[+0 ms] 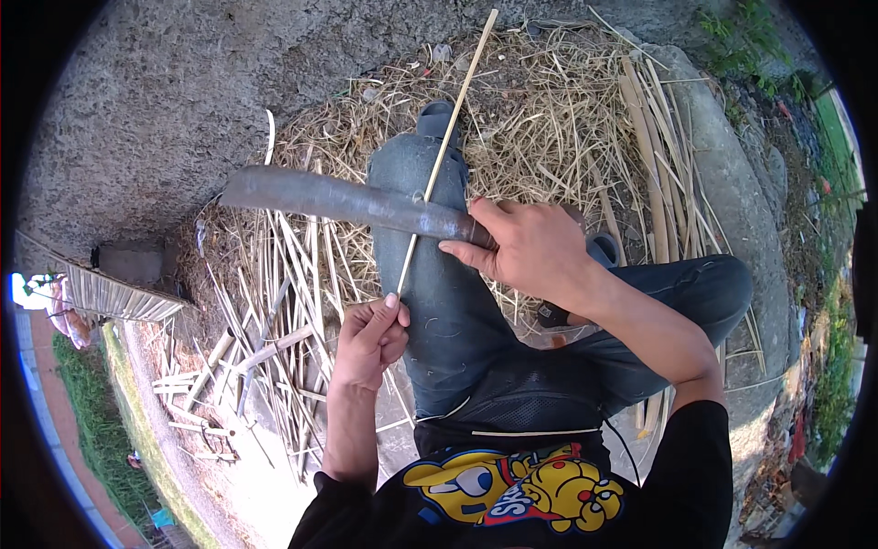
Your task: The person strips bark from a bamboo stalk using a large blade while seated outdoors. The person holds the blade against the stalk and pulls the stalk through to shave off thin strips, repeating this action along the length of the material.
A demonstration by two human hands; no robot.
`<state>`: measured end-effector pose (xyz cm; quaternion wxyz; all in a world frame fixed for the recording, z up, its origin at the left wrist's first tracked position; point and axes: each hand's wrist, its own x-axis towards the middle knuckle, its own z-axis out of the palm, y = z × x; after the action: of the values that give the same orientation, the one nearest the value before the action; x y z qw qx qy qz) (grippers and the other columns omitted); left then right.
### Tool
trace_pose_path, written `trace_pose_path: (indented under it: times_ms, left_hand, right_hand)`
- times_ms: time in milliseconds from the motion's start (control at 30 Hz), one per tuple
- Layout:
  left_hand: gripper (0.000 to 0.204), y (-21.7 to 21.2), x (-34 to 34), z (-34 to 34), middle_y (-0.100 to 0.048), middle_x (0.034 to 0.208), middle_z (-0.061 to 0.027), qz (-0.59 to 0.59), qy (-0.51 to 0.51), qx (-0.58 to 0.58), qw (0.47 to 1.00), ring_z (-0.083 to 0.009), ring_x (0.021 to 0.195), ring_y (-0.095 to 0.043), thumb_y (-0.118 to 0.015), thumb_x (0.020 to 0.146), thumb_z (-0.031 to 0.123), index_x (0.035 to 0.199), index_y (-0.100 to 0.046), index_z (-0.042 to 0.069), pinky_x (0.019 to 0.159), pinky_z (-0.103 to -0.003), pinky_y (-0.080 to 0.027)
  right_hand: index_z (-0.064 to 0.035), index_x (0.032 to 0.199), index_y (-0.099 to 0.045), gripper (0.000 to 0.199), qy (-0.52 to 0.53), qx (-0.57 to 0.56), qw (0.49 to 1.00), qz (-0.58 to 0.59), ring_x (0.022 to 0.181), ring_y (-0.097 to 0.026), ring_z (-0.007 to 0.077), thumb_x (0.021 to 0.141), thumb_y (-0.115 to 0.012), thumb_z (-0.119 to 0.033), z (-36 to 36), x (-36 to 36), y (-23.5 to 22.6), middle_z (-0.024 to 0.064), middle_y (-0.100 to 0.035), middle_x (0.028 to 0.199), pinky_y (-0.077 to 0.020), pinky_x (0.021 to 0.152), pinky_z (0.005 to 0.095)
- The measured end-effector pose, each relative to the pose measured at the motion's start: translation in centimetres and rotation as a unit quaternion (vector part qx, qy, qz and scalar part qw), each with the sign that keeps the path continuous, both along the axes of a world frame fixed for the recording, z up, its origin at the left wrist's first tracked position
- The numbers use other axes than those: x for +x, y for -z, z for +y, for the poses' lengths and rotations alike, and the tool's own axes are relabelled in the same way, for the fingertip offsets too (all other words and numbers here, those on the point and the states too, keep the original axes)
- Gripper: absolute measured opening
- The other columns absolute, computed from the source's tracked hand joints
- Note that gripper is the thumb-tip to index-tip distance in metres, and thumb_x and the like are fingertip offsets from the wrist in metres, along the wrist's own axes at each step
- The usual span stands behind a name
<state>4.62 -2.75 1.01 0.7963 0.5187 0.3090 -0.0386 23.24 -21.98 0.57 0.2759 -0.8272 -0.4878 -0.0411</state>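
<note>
My left hand [370, 340] is closed on the near end of a long, thin bamboo strip [464, 91], pinched between thumb and fingers. The strip slants away from me, up and to the right, over my left thigh. My right hand [526, 242] grips the dark handle of a machete [320, 198]. Its broad, worn blade points left and crosses the strip above my jeans-clad knee. A small pale curl of shaving shows where blade and strip meet. Part of the handle is hidden under my right fingers.
Split bamboo pieces [265, 352] lie in a loose heap at left. Longer bamboo slats [651, 156] rest at far right. Dry shavings [540, 137] cover the ground around my feet. A rough grey wall [210, 82] rises at the far left; a woven panel [123, 291] stands below it.
</note>
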Motion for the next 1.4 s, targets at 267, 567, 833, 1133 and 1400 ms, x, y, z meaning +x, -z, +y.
trace_pose_path:
  times_ms: [267,567,833,1133,1400]
  left_hand:
    - [0.034,0.4,-0.1,-0.8,-0.036,0.054,0.0062,-0.027,-0.017,-0.024,0.999,-0.0029,0.042,-0.027,-0.056,0.106,0.026,0.083,-0.061,0.001,0.041,-0.024,-0.016]
    - [0.038,0.8,-0.5,-1.0,-0.032,0.051,0.0081,-0.025,0.006,-0.047,0.999,-0.0023,0.039,-0.024,-0.056,0.106,0.030,0.079,-0.061,0.003,0.038,-0.024,-0.015]
    - [0.037,1.1,-1.7,-0.3,-0.035,0.051,0.0070,-0.033,0.004,-0.075,0.997,-0.0035,0.042,-0.025,-0.058,0.105,0.029,0.079,-0.063,0.003,0.041,-0.025,-0.015]
    - [0.037,2.5,-3.8,-0.2,-0.040,0.052,0.0050,-0.024,0.005,-0.051,0.998,-0.0041,0.043,-0.027,-0.060,0.104,0.026,0.078,-0.065,0.001,0.041,-0.025,-0.017]
    - [0.032,1.4,-1.3,-0.5,-0.052,0.056,0.0027,-0.092,-0.041,0.227,0.969,-0.0036,0.049,-0.041,-0.062,0.103,0.023,0.086,-0.073,-0.002,0.046,-0.023,-0.028]
  right_hand:
    - [-0.0075,0.096,-0.063,0.051,-0.057,-0.009,0.998,-0.010,0.053,-0.067,0.0288,0.089,-0.067,-0.058,0.1,-3.4,0.7,0.0082,-0.063,0.065,-0.0519,0.047,0.0399]
    - [-0.0046,0.091,-0.058,0.049,0.077,0.024,0.990,0.119,0.052,-0.065,0.0342,0.098,-0.059,-0.053,0.3,5.6,-1.4,0.0136,-0.060,0.057,-0.0487,0.045,0.0431]
    - [-0.0086,0.092,-0.063,0.046,-0.079,-0.031,0.995,-0.049,0.055,-0.066,0.0314,0.089,-0.071,-0.054,0.7,-0.9,-0.8,0.0106,-0.062,0.064,-0.0493,0.049,0.0418]
    - [-0.0010,0.077,-0.059,0.055,0.231,0.117,0.965,0.045,0.050,-0.048,0.0218,0.101,-0.058,-0.050,-1.7,15.7,-1.9,0.0095,-0.052,0.056,-0.0367,0.049,0.0377]
    - [-0.0024,0.085,-0.062,0.048,0.108,0.070,0.985,0.116,0.045,-0.052,0.0211,0.098,-0.064,-0.049,0.3,5.1,-3.8,0.0072,-0.054,0.055,-0.0383,0.046,0.0355]
